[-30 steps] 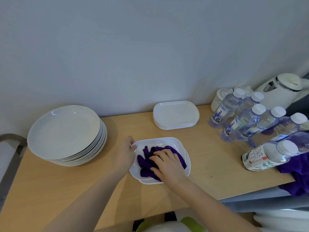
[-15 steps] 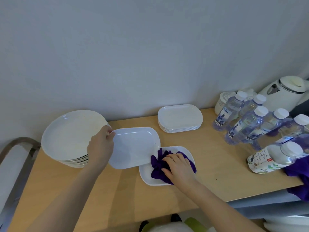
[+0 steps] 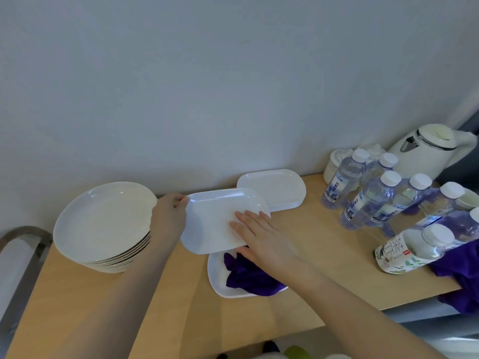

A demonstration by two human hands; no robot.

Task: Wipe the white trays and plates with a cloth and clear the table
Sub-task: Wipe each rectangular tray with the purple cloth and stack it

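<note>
**Tray lifted clear, cloth parked below**

Left hand (image 3: 168,218) pinches the left rim of a white tray (image 3: 215,221), thumb on the lip, fingers curled under; the tray is held off the table and tilted slightly toward the wall. Right hand (image 3: 261,237) lies flat on the tray's right end, fingers straight and spread, gripping nothing. It looks like a steadying or guiding touch, so the tray doesn't swing from its one-sided pinch.

Purple cloth (image 3: 248,277) sits bunched in a second tray (image 3: 216,275) that rests on the table (image 3: 324,255), just under the right wrist. Neither hand has hold of it. My guess is it was left there so it is ready for that tray's wipe.

Tray stack (image 3: 274,189) stands by the wall, just right of the lifted tray; judging by the tilt and heading, the lifted one is bound for it. Plate stack (image 3: 103,224) stands at the left, beside the left hand, with nothing on top.

Right end of the table: water bottles (image 3: 368,200) crowded upright, a labelled bottle (image 3: 404,252) lying on its side, a white kettle (image 3: 425,151) behind them, more purple fabric (image 3: 461,270) draped off the edge.

Judgement: trays mid-way through; clearing not begun.
</note>
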